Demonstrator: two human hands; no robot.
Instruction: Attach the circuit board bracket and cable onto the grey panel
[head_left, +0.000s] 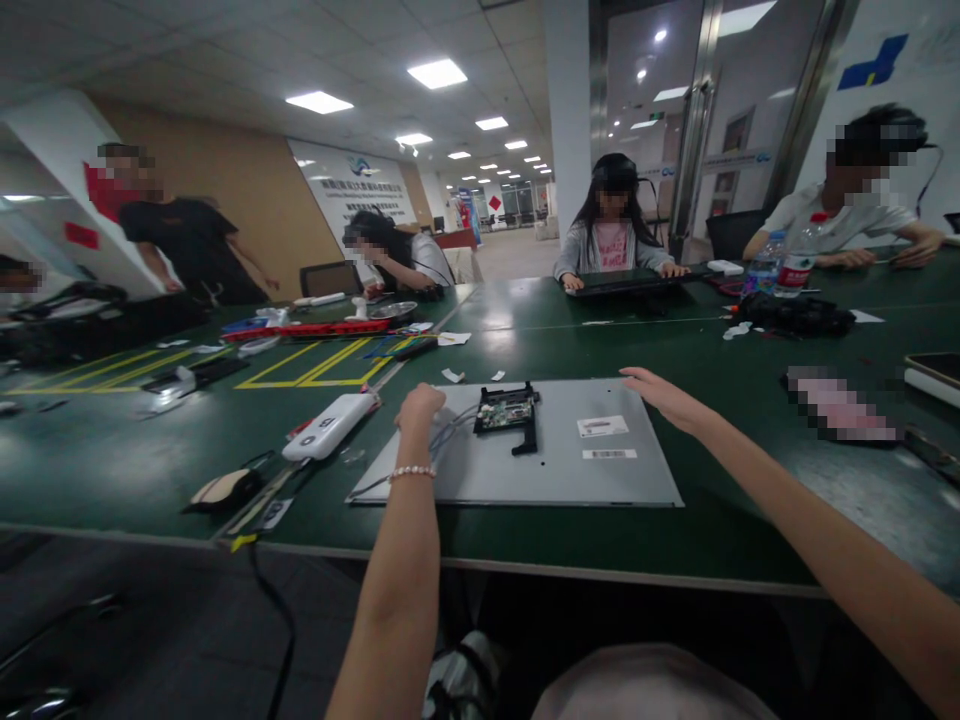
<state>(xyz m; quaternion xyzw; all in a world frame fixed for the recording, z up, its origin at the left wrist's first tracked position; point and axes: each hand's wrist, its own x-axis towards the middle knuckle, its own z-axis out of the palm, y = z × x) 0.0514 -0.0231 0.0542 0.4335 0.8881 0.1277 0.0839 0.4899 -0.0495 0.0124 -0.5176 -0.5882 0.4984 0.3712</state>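
Observation:
A flat grey panel lies on the green table in front of me, with two white labels on its right part. On it rests a black bracket with a circuit board, and grey cables run from it to the left. My left hand is at the panel's upper left edge, fingers curled, and what they may grip is hidden. My right hand is at the upper right corner, fingers stretched out, holding nothing.
Left of the panel lie a white power strip and a computer mouse. Far right are a pink phone-like item and bottles. Several people are around the green table; one holds a black panel.

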